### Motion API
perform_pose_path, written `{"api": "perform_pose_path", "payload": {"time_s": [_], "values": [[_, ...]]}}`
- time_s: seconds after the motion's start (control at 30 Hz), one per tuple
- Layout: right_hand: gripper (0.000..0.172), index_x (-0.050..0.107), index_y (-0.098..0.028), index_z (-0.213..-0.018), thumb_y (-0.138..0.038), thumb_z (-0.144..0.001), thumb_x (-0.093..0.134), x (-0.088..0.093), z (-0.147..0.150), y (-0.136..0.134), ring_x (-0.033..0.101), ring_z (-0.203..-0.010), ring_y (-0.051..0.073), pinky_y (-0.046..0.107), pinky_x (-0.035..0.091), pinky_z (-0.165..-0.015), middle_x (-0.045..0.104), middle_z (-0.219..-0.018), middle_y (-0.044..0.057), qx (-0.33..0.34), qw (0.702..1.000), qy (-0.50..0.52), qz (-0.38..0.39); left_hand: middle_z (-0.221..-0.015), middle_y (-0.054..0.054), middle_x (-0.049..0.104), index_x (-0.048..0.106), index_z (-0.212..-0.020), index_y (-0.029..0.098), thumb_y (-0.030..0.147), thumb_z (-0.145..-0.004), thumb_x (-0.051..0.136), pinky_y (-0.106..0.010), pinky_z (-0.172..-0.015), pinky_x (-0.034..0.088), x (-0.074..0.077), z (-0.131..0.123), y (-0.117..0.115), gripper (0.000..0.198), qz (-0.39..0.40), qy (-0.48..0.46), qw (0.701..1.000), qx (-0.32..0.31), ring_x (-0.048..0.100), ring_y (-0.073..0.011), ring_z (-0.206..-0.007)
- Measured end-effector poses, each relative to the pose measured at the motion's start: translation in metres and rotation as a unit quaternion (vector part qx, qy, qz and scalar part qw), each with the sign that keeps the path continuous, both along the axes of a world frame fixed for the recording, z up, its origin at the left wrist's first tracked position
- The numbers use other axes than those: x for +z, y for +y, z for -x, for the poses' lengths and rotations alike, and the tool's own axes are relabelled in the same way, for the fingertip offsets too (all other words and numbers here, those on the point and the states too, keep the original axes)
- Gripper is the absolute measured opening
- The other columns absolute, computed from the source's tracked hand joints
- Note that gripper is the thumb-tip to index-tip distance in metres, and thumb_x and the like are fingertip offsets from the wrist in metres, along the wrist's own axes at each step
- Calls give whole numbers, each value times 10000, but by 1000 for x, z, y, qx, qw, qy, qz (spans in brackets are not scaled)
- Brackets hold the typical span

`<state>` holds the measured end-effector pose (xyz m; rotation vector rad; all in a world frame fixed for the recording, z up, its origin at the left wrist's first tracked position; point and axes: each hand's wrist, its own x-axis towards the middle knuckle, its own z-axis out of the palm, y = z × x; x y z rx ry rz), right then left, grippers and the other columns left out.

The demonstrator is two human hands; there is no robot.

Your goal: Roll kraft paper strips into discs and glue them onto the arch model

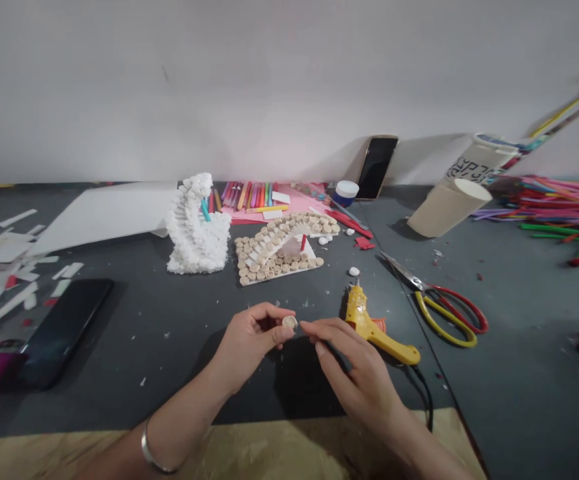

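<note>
My left hand (249, 343) pinches a small tan rolled paper coil (290, 323) between thumb and fingers over the dark table. My right hand (352, 370) meets it from the right, its fingertips closed against the coil's edge. A yellow glue gun (372, 325) lies just right of my right hand, its cord trailing toward me. Farther back stands a small model (276, 250) covered in the same tan coils, beside a white textured swan-like figure (195, 230).
Red and yellow scissors (439, 300) lie to the right. Paper cups (449, 203), coloured straws (559, 203), a leaning phone (376, 167), markers (249, 195), a black phone (62, 330) and white paper scraps (9, 267) ring the table (169, 353).
</note>
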<state>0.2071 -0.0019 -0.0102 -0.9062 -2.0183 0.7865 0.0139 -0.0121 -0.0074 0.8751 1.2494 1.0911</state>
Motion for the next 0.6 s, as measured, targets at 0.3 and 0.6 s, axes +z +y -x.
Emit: {"api": "perform_pose_path", "payload": {"time_s": [0.3, 0.6], "values": [[380, 641, -220, -1204, -79, -900, 460, 1, 0, 0, 659, -955, 160, 295, 570, -815, 690, -1053, 77, 36, 999, 11, -14, -712, 3, 625, 731, -866, 168, 378, -690, 797, -223, -602, 436, 0, 2, -1, 281, -6, 22, 1000, -3, 513, -94, -614], [393, 645, -207, -1196, -60, -879, 465, 0, 0, -1, 675, -934, 157, 278, 577, -816, 691, -1047, 87, 60, 998, 25, -14, -712, -4, 650, 736, -871, 169, 390, -694, 797, -218, -614, 441, -3, 0, -1, 290, 0, 24, 1000, -8, 534, -102, -633]]}}
